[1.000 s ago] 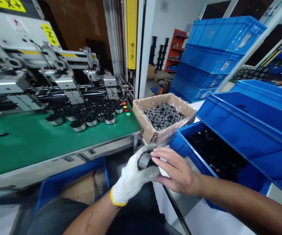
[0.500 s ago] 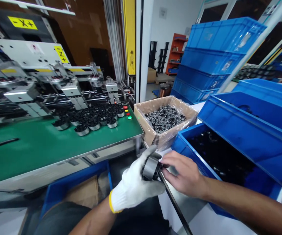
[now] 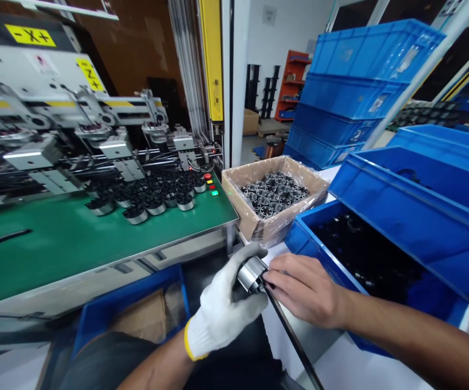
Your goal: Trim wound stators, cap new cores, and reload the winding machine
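Note:
In a white knit glove with a yellow cuff, my left hand [image 3: 228, 306] is closed around a motor stator core [image 3: 252, 274], a short silver metal cylinder with dark parts at its ends. The core is tilted, its right end facing my other hand. My bare right hand [image 3: 305, 290] has its fingertips pinched together at that end, touching it. Something small and dark shows at the fingertips, but the fingers hide most of it. Both hands are above the dark edge [image 3: 295, 338] of a white work surface.
Several stator cores with black tops [image 3: 155, 197] stand on a green table [image 3: 55, 244] before a machine [image 3: 116, 149]. A cardboard box [image 3: 244, 208] of metal cores is ahead. Blue bins [image 3: 323, 254] are on the right, one with black parts; more blue crates [image 3: 352, 97] are stacked behind.
My left hand has turned the stator core slightly, so its side catches more light. My right fingertips have shifted a little left and remain at its end. Machine parts at the left have moved.

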{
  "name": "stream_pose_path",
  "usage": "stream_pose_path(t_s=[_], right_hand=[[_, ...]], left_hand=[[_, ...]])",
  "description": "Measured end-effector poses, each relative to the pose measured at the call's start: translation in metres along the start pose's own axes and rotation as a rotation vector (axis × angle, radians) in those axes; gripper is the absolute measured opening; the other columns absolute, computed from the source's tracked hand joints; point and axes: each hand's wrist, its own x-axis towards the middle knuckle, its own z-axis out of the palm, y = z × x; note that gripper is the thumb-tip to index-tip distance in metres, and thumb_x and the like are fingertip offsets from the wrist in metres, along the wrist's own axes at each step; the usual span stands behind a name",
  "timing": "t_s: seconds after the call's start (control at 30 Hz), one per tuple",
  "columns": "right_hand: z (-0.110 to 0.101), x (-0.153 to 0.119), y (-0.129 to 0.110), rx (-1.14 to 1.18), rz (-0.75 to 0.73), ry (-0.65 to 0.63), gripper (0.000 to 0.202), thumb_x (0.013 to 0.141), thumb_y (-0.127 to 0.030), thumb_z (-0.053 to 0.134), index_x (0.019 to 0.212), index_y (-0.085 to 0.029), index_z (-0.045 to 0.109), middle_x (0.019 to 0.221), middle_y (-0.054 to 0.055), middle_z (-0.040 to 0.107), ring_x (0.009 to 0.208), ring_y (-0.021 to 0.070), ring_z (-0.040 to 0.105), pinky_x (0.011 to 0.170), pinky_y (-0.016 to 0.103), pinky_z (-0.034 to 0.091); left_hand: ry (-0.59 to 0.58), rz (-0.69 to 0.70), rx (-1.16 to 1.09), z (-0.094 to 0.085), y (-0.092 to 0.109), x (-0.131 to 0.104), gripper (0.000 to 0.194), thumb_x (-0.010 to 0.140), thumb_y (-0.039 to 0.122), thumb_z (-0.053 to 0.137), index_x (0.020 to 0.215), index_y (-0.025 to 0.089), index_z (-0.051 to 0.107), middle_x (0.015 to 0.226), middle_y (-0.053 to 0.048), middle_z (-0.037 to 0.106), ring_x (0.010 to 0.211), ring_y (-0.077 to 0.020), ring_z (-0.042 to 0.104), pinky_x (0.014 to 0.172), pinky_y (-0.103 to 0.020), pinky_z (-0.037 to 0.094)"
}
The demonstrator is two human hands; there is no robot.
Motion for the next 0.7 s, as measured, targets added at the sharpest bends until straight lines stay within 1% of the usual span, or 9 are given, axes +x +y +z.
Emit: stream_pose_path(t_s=[0.1,0.17,0.23,0.33,0.43,0.53,0.6,0.67,0.7], right_hand=[[-0.003,0.002,-0.002,-0.019,-0.051,-0.045,0.017,0.093,-0.006,0.054,0.105,-0.011,0.066,0.090,0.011,0.071,0.082,0.0187,0.070,0.071,0.030,0.060],[-0.004,0.004,-0.004,-0.016,-0.002,-0.022,0.016,0.092,-0.007,0.055,0.103,-0.012,0.065,0.089,0.010,0.071,0.081,0.0184,0.070,0.069,0.029,0.060],[-0.003,0.005,-0.006,0.004,0.070,0.002,0.013,0.092,-0.007,0.057,0.101,-0.013,0.065,0.087,0.009,0.071,0.078,0.0180,0.069,0.066,0.028,0.058],[-0.001,0.005,-0.008,0.054,0.084,0.013,0.012,0.093,-0.007,0.058,0.100,-0.014,0.064,0.085,0.008,0.070,0.077,0.0172,0.068,0.068,0.028,0.058],[0.001,0.003,-0.009,0.072,0.168,0.082,0.002,0.096,-0.015,0.062,0.098,-0.015,0.063,0.083,0.007,0.070,0.077,0.0164,0.068,0.068,0.027,0.057],[0.005,0.001,-0.011,0.083,0.219,0.115,0.007,0.098,-0.021,0.064,0.093,-0.017,0.062,0.077,0.004,0.068,0.071,0.0144,0.066,0.062,0.025,0.053],[0.007,0.000,-0.009,0.080,0.208,0.112,0.007,0.098,-0.019,0.063,0.091,-0.018,0.062,0.075,0.003,0.068,0.069,0.0141,0.066,0.061,0.025,0.052],[0.006,-0.001,-0.004,0.054,0.210,0.102,0.009,0.098,-0.017,0.062,0.089,-0.017,0.062,0.075,0.004,0.067,0.069,0.0151,0.066,0.061,0.026,0.052],[0.004,0.000,-0.001,0.044,0.215,0.068,0.010,0.098,-0.017,0.061,0.088,-0.016,0.062,0.075,0.004,0.067,0.069,0.0157,0.066,0.061,0.027,0.052]], left_hand=[[0.009,-0.014,-0.056,0.004,-0.007,0.002,0.072,0.072,0.017,0.073,0.141,0.024,0.053,0.137,-0.004,0.066,0.127,-0.0258,0.062,0.115,-0.038,0.045],[0.028,0.000,-0.123,0.007,-0.013,0.002,0.069,0.075,0.020,0.074,0.140,0.024,0.054,0.135,-0.005,0.067,0.125,-0.0265,0.062,0.114,-0.039,0.046],[0.034,0.062,-0.208,0.010,-0.020,0.001,0.067,0.077,0.020,0.072,0.141,0.025,0.053,0.136,-0.005,0.066,0.125,-0.0257,0.062,0.112,-0.037,0.047],[0.016,0.152,-0.287,0.012,-0.026,-0.001,0.067,0.079,0.020,0.072,0.142,0.028,0.052,0.137,-0.004,0.064,0.124,-0.0247,0.062,0.110,-0.035,0.048],[0.029,0.221,-0.267,0.013,-0.027,-0.002,0.061,0.084,0.025,0.073,0.142,0.029,0.053,0.138,-0.005,0.064,0.124,-0.0246,0.062,0.110,-0.035,0.047],[0.056,0.258,-0.247,0.016,-0.027,-0.002,0.053,0.089,0.031,0.070,0.140,0.028,0.054,0.136,-0.005,0.065,0.124,-0.0244,0.061,0.109,-0.035,0.047],[0.067,0.238,-0.261,0.018,-0.029,-0.001,0.052,0.090,0.034,0.069,0.139,0.027,0.055,0.136,-0.006,0.065,0.123,-0.0251,0.061,0.110,-0.036,0.047],[0.058,0.181,-0.297,0.017,-0.031,0.000,0.056,0.087,0.036,0.072,0.140,0.025,0.056,0.136,-0.007,0.065,0.124,-0.0263,0.061,0.111,-0.037,0.046],[0.042,0.137,-0.337,0.016,-0.032,0.002,0.057,0.088,0.039,0.070,0.142,0.024,0.055,0.136,-0.008,0.065,0.124,-0.0269,0.062,0.110,-0.037,0.047]])
